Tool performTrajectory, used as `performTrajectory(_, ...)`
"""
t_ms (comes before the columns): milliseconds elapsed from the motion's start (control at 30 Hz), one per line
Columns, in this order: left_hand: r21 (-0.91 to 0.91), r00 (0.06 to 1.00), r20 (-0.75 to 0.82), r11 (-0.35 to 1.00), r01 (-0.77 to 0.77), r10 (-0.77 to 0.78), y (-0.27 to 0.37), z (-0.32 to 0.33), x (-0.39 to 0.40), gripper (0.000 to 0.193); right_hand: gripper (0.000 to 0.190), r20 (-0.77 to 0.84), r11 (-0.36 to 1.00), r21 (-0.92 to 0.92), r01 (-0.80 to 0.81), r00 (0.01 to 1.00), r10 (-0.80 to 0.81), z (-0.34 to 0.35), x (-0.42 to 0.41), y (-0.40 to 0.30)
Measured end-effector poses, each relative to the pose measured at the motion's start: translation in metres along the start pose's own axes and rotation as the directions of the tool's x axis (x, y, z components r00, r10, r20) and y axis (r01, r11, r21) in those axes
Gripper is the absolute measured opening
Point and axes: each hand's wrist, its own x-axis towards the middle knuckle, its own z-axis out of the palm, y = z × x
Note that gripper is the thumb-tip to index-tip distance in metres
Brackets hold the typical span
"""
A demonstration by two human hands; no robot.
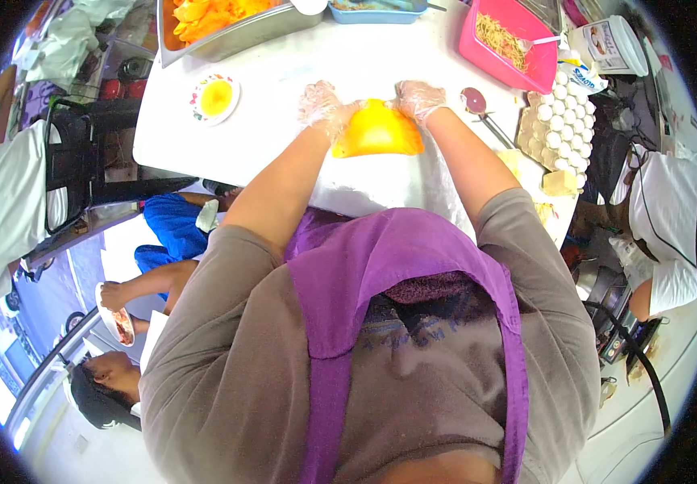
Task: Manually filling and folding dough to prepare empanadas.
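An orange half-moon of folded dough [378, 130] lies on the white tabletop in front of me. My left hand [324, 106], in a clear plastic glove, is at its upper left edge, the thumb reaching to the dough. At the upper right edge is my right hand [419, 100], gloved the same way, its thumb side by the dough. Whether the fingertips pinch the edge cannot be told. A pastry wheel [475, 101] with a metal handle lies right of my right hand. To the left, a patterned plate [232, 103] holds a yellow-orange liquid.
Along the far edge stand a metal pan [257, 31] of orange dough, a blue tray [378, 16] and a pink tub [540, 66] of shredded filling. An egg carton [528, 136] and a yellow block [560, 183] sit at the right. One person [109, 378] holds a bowl at lower left; others stand at both sides.
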Motion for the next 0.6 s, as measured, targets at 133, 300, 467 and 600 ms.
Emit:
performTrajectory(133, 0.012, 1.000, -0.009, 1.000, 0.002, -0.002, 0.001, 0.006, 0.001, 0.073, 0.040, -0.063, 0.978, -0.181, 0.105, 0.991, -0.118, 0.004, 0.002, -0.002)
performTrajectory(300, -0.055, 0.993, -0.024, 0.992, -0.116, 0.115, -0.002, 0.015, 0.013, 0.072, 0.045, 0.014, 0.989, -0.093, 0.115, 0.993, -0.114, -0.007, 0.014, 0.003)
performTrajectory(467, -0.057, 0.996, -0.010, 0.994, -0.089, 0.089, 0.005, 0.013, 0.016, 0.077, 0.063, 0.085, 0.997, 0.072, 0.012, 0.996, -0.018, -0.006, 0.019, -0.006)
performTrajectory(600, -0.008, 0.999, -0.019, 0.999, -0.047, 0.047, 0.006, 0.014, 0.016, 0.082, 0.065, 0.042, 0.999, -0.029, 0.015, 0.999, -0.013, -0.008, 0.010, -0.020)
